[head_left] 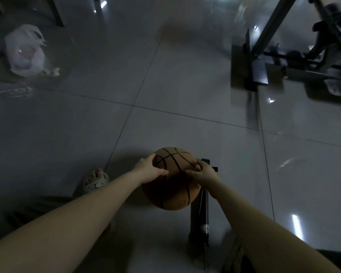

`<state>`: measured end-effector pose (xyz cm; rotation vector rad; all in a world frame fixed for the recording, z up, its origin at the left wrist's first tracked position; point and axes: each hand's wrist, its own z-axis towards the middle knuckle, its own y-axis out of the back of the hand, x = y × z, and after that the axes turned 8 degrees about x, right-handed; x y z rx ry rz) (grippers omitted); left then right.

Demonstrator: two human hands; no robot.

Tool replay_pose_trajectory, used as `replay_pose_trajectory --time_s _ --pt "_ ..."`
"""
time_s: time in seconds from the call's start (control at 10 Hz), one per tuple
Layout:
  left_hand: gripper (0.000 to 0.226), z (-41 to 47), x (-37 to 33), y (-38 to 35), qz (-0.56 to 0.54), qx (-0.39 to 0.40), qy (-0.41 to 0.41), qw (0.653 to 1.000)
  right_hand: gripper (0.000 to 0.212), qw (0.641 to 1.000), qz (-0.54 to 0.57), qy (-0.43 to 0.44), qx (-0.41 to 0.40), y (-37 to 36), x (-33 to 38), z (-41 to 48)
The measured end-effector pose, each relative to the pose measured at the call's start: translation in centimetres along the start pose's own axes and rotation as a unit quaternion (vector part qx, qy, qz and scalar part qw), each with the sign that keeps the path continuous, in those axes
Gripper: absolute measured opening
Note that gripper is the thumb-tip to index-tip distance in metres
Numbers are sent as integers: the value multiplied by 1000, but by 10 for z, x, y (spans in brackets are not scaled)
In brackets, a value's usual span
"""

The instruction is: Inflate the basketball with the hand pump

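Observation:
An orange basketball [171, 186] with black seams sits low in the middle of the view, just above the tiled floor. My left hand [149, 170] grips its upper left side, thumb and fingers spread over the surface. On the ball's upper right, my right hand [202, 173] has its fingers curled and pinched together; whatever they pinch is too small and dark to make out. A black hand pump [200, 217] stands upright just right of the ball, its handle partly hidden behind my right hand.
A foot in a grey sandal [96, 181] is left of the ball. A white plastic bag [25, 51] lies at the far left. Black exercise equipment [295, 54] stands at the upper right. Glossy grey tiles [185, 95] stretch ahead.

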<state>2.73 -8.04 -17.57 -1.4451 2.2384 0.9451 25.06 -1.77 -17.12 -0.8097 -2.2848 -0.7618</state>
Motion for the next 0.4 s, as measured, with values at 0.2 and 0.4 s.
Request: replay_pose_trajectory --time_s 0.2,0.4 --pt "126 11 4 -1 24 -3 -4 1000 68 999 -41 4 -8 9 6 -10" --pt "98 -35 -40 22 40 -41 -28 998 70 998 -46 24 -33 33 40 -33"
